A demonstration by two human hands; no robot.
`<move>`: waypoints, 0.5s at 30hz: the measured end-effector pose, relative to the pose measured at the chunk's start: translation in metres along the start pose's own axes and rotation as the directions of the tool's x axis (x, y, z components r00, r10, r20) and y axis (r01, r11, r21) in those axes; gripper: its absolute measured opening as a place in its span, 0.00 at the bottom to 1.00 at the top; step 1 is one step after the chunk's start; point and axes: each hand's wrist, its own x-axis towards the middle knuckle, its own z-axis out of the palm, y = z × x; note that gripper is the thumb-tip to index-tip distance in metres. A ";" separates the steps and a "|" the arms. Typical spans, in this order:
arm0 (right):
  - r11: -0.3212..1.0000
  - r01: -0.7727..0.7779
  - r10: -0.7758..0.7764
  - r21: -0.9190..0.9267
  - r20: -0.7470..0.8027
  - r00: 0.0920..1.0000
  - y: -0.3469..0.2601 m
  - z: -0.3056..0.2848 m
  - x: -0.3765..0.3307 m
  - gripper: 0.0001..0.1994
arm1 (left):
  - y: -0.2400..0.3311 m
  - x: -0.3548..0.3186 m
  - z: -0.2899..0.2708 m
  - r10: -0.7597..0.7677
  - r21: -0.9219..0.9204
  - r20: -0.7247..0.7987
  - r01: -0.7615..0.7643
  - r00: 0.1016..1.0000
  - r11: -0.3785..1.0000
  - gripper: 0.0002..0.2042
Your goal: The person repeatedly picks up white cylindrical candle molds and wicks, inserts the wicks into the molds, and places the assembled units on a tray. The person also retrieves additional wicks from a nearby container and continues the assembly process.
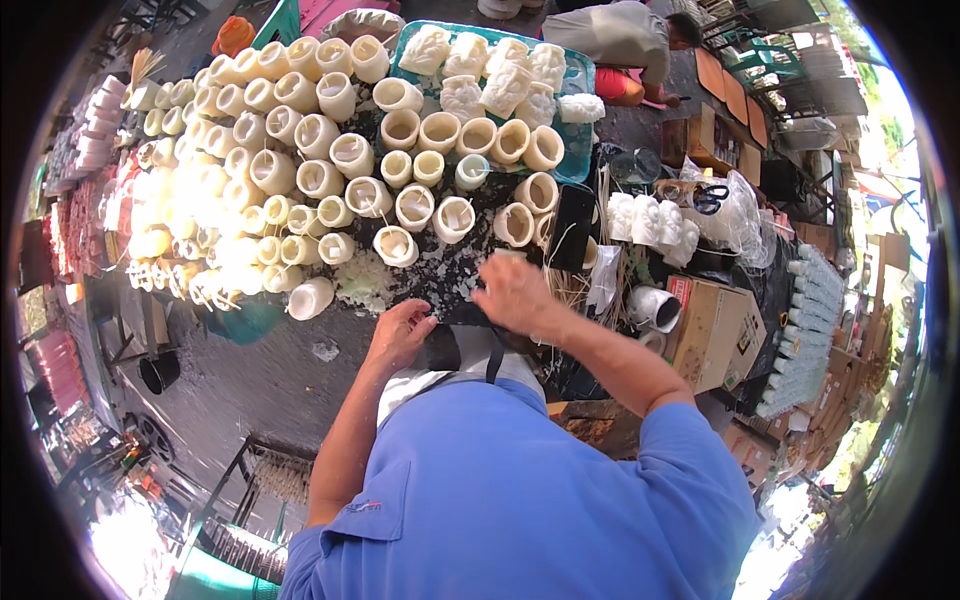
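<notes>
My left hand (402, 330) hovers at the near edge of the dark table, fingers loosely bent and apart, with nothing visible in it. To its right my right hand (515, 293) is curled over the table edge, back up. Its fingertips are hidden, so what it grips cannot be made out; a small pale piece (510, 254) shows just beyond its knuckles. Pale wax scraps (365, 278) lie on the table beyond my left hand. Cream candle cups (396, 246), hollow and round, stand nearest my hands, some with wicks or pale pieces inside.
Rows of similar cups (272, 172) crowd the table's left. A teal tray (575, 150) holds white carved candles (508, 88) at the back. Rightward are a bundle of wicks (572, 280), scissors (710, 199) and a cardboard box (712, 330). Another person (610, 40) bends over farther back.
</notes>
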 end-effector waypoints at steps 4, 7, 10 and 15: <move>0.891 -0.134 0.069 -0.434 -0.161 0.984 0.000 0.072 -0.037 0.26 | -0.004 0.017 0.013 0.046 0.040 0.128 -0.052 0.991 0.998 0.18; 0.840 -0.200 0.037 -0.505 -0.314 0.949 0.019 0.100 -0.031 0.29 | -0.015 0.037 0.037 0.085 0.028 0.254 -0.095 0.964 0.995 0.28; 0.893 -0.222 0.086 -0.392 -0.337 0.938 0.019 0.113 -0.022 0.27 | -0.021 0.063 0.077 0.236 -0.023 0.234 -0.238 0.943 0.971 0.36; 0.959 -0.281 0.258 -0.044 -0.286 0.923 0.005 0.095 -0.024 0.31 | -0.015 0.079 0.104 0.381 0.100 0.092 -0.389 0.920 0.916 0.42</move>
